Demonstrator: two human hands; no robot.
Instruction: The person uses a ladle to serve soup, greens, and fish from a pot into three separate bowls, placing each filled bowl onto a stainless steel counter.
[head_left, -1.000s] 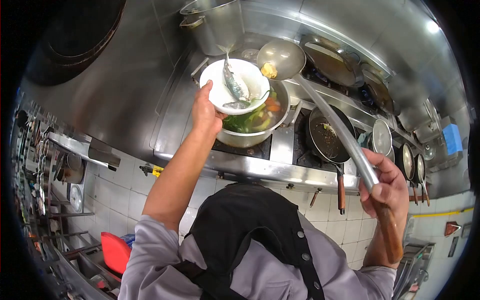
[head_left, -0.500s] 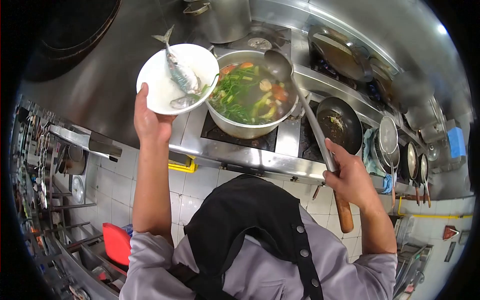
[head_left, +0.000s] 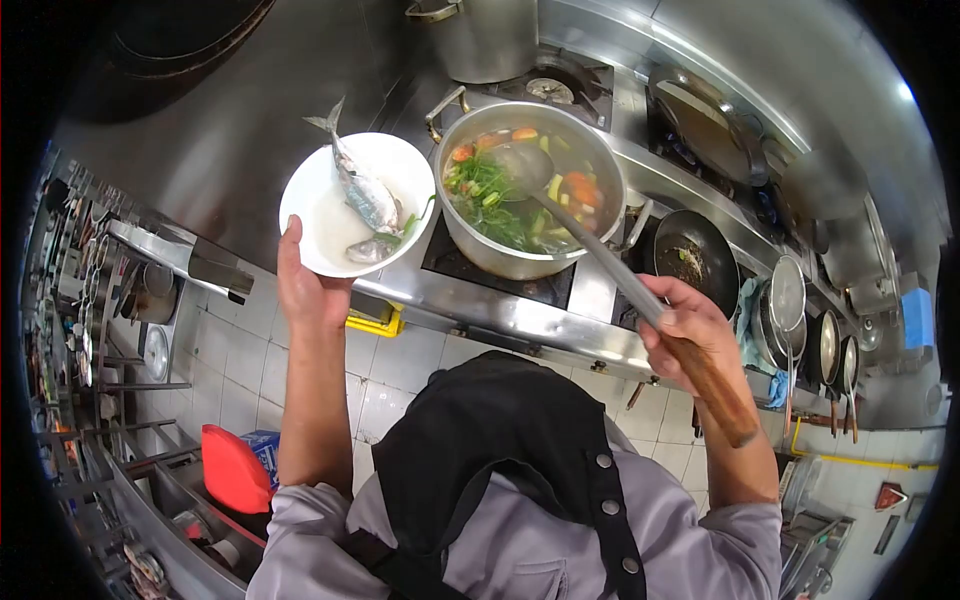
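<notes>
A white bowl (head_left: 315, 220) rests in my left hand (head_left: 312, 285), its thumb over the rim. In the bowl lie a fish (head_left: 368, 195), its tail sticking up past the edge, some pale liquid and a green stalk at the right side. My right hand (head_left: 700, 335) is wrapped round the handle of a long ladle (head_left: 610, 258). The ladle's head is in the broth of a large pot (head_left: 520, 262) on the stove, among green herbs, orange pieces and pale green stalks. The bowl is just left of the pot.
A tall metal pot (head_left: 485, 40) stands behind on the stove. To the right are a black frying pan (head_left: 697, 255), a wok (head_left: 705, 120) and several smaller pans and strainers. A steel counter (head_left: 240, 150) lies left. A red object (head_left: 235, 468) is at lower left.
The ladle's head has gone from above the pot's far rim down into the broth. My right hand has shifted slightly. The bowl has moved a little lower in view, still in my left hand.
</notes>
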